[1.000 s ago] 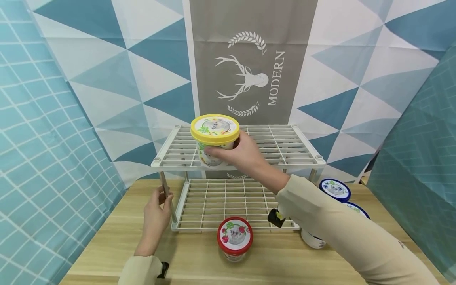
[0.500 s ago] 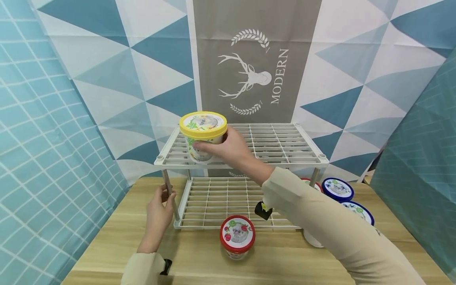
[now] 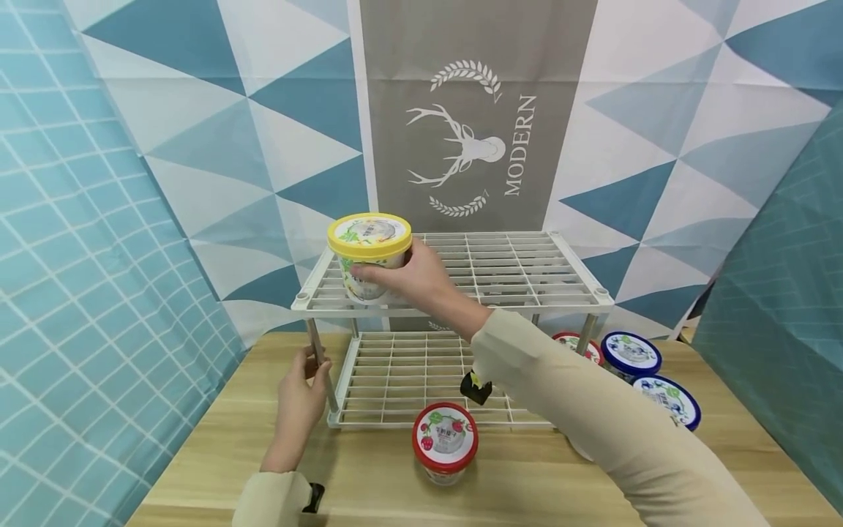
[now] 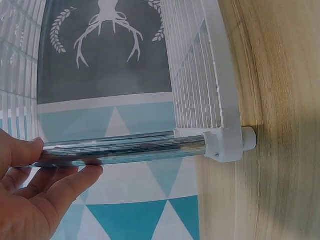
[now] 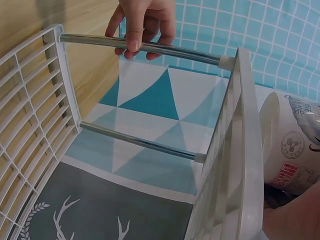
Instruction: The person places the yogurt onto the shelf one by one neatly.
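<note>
In my head view, the person's right grip [image 3: 421,277] was closed around the yellow tub [image 3: 365,252], left of centre in the frame, lid uppermost, at the front left of the top shelf [image 3: 579,265]. I could not tell whether its base touched the shelf. At lower left, the left grip [image 3: 299,406] pinched the front left post [image 4: 150,150], thumb and fingers narrowed on the metal in my left wrist view. A red tub [image 3: 446,446] stood upright on the tabletop [image 3: 527,483] at lower centre, near the bottom shelf [image 3: 362,424]. At right, I saw two blue tubs [image 3: 631,355] beside another red tub [image 3: 570,342], partly hidden by the front right post [image 3: 586,335].
</note>
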The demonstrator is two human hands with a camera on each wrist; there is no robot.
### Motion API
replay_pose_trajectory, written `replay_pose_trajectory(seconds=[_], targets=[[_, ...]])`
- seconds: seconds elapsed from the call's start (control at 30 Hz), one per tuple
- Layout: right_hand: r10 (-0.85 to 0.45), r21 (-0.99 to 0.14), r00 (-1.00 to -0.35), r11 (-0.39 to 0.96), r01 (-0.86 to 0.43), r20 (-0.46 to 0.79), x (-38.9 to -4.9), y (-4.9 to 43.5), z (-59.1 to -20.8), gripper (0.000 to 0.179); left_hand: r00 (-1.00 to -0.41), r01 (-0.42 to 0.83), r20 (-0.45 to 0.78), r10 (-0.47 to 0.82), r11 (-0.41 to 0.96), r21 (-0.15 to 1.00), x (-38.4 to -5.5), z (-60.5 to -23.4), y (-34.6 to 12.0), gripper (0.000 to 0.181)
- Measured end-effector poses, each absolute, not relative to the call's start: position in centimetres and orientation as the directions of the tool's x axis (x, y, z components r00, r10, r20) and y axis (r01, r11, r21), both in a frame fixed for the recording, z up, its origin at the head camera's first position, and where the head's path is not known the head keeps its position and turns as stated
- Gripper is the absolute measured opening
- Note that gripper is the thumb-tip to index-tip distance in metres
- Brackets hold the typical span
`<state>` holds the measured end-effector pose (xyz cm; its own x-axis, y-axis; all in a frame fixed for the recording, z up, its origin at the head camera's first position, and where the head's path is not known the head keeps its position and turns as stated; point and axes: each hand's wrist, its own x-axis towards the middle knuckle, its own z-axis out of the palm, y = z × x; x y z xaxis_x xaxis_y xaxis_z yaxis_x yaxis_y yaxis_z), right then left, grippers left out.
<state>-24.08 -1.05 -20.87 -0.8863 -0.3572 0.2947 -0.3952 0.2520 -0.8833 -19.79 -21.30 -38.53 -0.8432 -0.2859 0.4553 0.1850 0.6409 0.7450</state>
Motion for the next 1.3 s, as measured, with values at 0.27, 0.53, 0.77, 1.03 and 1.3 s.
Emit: replay_pose_trajectory(seconds=[0.27, 0.53, 0.77, 1.03, 1.3], targets=[[-0.357, -0.881, -0.878, 0.229, -0.413, 0.319, -24.6, -1.7, -21.2, 0.062, -0.842, 0.193, 0.462, -0.279, 0.644, 0.740, -19.7, -38.3, -21.0, 0.027], [-0.339, -0.880, -0.892, 0.264, -0.394, 0.297, -25.0, -2.5, -21.1, 0.066, -0.862, 0.163, 0.425, -0.275, 0.644, 0.747, -19.8, -38.3, -21.1, 0.028], [-0.340, -0.884, -0.895, 0.262, -0.386, 0.290, -25.3, -2.6, -21.3, 0.067, -0.863, 0.171, 0.427, -0.271, 0.637, 0.751, -20.0, -38.5, -21.0, 0.029], [-0.341, -0.890, -0.899, 0.264, -0.372, 0.275, -25.7, -3.2, -21.8, 0.067, -0.851, 0.174, 0.442, -0.283, 0.642, 0.747, -20.0, -38.5, -21.0, 0.027], [-0.320, -0.894, -0.911, 0.278, -0.351, 0.258, -26.1, -4.0, -22.0, 0.071, -0.851, 0.176, 0.443, -0.283, 0.640, 0.748, -19.7, -38.4, -21.2, 0.026]])
